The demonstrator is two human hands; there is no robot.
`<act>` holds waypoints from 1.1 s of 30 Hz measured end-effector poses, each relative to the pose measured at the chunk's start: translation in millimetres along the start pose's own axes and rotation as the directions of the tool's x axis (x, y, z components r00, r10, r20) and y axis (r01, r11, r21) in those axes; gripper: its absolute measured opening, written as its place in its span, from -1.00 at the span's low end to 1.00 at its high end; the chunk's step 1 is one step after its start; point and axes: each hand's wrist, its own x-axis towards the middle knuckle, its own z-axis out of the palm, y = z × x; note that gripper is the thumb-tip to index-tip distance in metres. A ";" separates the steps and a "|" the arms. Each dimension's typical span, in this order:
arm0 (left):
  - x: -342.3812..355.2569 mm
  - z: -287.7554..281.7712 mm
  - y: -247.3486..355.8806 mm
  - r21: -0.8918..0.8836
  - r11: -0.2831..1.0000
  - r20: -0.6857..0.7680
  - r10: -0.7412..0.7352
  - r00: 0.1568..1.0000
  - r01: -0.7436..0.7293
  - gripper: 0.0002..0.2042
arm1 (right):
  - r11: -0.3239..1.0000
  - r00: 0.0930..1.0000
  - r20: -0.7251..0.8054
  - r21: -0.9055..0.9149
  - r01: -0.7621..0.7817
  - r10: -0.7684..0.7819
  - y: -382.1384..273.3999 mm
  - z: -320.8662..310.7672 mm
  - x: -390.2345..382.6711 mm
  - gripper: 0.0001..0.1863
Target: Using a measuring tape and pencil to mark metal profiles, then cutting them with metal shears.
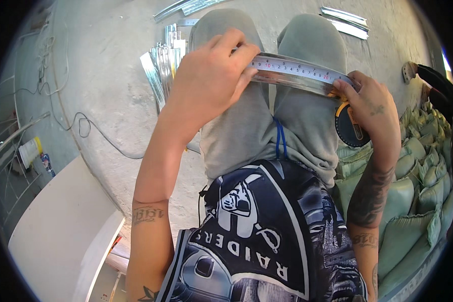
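A shiny metal strip [292, 81] lies across the front of my knees, with the pulled-out white blade [292, 69] of a tape measure along it. My left hand [211, 73] is closed around the left end of the strip and blade; its fingers hide that end. At the other end my right hand [370, 100] pinches strip and blade between thumb and fingers. The round black and yellow tape measure case [352, 126] hangs below that hand, against its palm side.
Several metal strips [161, 63] lie on the floor beyond my left forearm, with more at the far edge [201, 6] and far right [345, 22]. Green stuffed bags [407, 196] are piled at right. A cable [108, 143], white panel [65, 226] and white bucket [30, 151] are at left.
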 end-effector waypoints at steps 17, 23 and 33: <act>4.7 -9.7 -11.6 0.006 0.988 0.075 -0.156 0.985 0.156 -0.91 | 0.999 0.999 0.001 -0.021 0.040 -0.040 -12.5 -7.3 -9.1 -0.61; 5.3 -2.4 -11.8 0.087 0.988 0.043 -0.132 0.990 0.127 -0.93 | 0.997 1.000 0.006 -0.071 -0.014 0.014 -20.8 -2.6 -3.5 -0.62; 5.6 -0.8 -11.9 0.067 0.991 0.012 -0.120 0.993 0.119 -0.93 | 0.985 0.997 -0.006 -0.158 0.076 -0.078 -17.3 -4.7 1.2 -0.63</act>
